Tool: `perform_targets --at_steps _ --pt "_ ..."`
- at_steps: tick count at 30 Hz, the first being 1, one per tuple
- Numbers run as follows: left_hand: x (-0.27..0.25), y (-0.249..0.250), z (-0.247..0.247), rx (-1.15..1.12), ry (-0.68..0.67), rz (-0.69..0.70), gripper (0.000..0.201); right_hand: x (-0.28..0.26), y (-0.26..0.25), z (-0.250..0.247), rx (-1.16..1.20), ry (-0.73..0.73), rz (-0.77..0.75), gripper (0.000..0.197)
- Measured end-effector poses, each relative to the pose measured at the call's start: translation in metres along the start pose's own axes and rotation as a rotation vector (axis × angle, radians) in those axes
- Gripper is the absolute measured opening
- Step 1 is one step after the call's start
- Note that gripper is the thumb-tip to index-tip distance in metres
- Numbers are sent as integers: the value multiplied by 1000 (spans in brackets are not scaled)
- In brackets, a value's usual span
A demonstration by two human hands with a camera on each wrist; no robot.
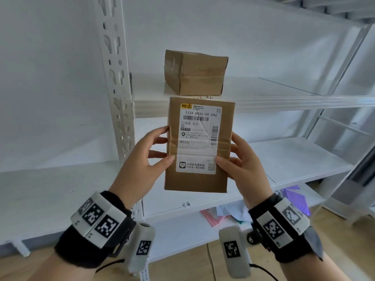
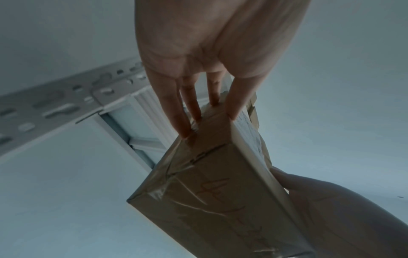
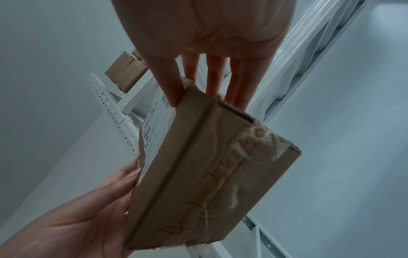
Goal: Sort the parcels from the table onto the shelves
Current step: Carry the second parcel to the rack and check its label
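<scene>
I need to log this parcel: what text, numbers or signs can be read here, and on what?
"232A H036-00 D42": shipping label on held parcel.
"H036": same label, lower left.
"济南 发出": same label, under the barcode.
"河南": handwritten on shelf edge.
Label's small print, red handwriting on parcel's back: unreadable.

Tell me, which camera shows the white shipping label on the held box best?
The head view: the shipping label faces it squarely, text and barcodes readable. Both wrist views catch it only edge-on, as a sliver beside the taped underside.
</scene>
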State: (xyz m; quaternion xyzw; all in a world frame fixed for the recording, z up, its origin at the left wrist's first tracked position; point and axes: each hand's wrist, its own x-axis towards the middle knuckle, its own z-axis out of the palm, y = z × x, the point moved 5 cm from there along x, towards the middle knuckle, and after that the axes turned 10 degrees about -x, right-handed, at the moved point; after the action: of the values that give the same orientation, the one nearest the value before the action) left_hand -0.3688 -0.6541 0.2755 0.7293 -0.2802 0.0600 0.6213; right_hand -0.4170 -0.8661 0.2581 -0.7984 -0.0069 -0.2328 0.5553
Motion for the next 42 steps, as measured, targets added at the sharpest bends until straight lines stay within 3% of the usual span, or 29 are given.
perform_targets --at_steps 11,23,42 --pt "50 -81 70 -6 -70 -109 53 40 99 -28 8 2 163 54" --pt "89 -176 126 -2 -74 -350 53 90 204 -33 -9 -98 401 50" --pt "103 -260 93 20 163 -659 55 160 280 59 24 -439 521 54"
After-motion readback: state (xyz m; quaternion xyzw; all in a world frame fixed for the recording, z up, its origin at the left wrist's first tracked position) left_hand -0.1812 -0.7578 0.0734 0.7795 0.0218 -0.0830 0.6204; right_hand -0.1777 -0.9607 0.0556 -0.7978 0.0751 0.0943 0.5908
